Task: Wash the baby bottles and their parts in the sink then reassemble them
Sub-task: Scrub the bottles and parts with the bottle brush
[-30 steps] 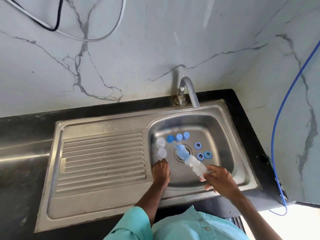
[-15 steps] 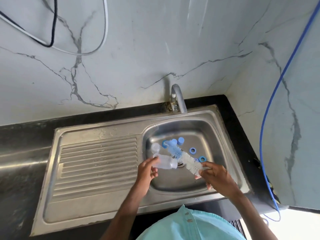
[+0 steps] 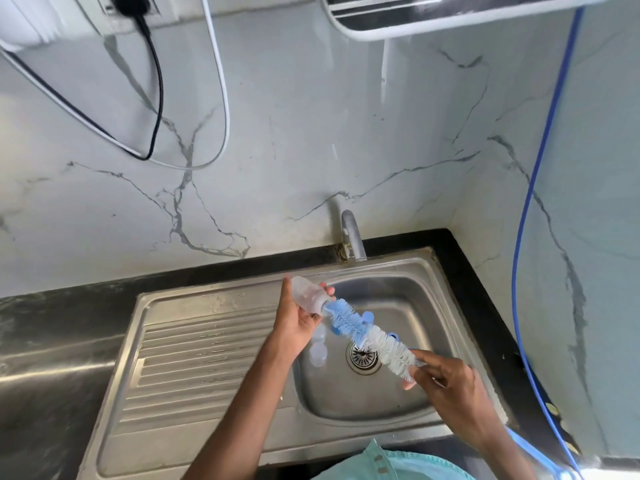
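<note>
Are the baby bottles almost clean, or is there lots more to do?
It looks early. Nothing looks reassembled yet. Right now the left hand holds one clear bottle while the right hand pokes the bottle brush at its mouth. Left to do: the clear parts and blue pieces lying loose in the sink need washing, then everything gets put back together.

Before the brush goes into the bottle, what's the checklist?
1. Grip of left hand on bottle: ok.
2. Grip of right hand on the near end of brush: ok.
3. Tip of brush at the bottle's mouth: ok.
4. Work held over the sink: ok.
5. Water from the tap: not ok, no stream visible.
6. Soap on bristles: cannot tell.
</note>
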### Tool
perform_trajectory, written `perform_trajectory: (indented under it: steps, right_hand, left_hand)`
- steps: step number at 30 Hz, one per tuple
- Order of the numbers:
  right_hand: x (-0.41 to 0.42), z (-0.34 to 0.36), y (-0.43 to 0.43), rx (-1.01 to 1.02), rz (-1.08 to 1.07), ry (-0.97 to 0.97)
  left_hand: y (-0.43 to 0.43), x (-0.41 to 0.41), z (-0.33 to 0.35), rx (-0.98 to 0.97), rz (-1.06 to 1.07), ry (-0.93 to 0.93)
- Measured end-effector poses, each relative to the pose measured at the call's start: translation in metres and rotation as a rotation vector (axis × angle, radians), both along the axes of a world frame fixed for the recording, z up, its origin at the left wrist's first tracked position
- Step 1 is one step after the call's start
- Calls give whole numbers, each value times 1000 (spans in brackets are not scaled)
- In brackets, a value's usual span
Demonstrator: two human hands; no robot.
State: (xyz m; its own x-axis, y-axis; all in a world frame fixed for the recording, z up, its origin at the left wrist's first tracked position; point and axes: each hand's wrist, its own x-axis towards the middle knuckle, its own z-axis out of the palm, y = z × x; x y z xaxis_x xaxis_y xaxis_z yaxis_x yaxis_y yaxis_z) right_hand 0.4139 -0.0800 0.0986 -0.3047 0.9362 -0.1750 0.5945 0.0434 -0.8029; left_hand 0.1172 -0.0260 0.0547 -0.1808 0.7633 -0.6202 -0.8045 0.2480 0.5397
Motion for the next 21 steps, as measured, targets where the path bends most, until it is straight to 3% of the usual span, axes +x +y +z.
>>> perform_trajectory:
  steps: [6, 9, 12, 14, 21]
  right_hand:
    - [-1, 5, 2, 177, -54, -222]
    - [-12, 9, 8, 267, -45, -182]
    - [-15, 3, 22, -74, -47, 140]
    - [-13, -1, 30, -153, -23, 182]
    - [-20, 0, 21, 674, 149, -255]
  left_hand:
    - [4, 55, 25, -93, -66, 365]
    - [1, 85, 31, -103, -53, 325]
    - [3, 83, 39, -114, -51, 342]
    - [6, 73, 45, -126, -37, 372]
    - [11, 43, 59, -183, 13, 292]
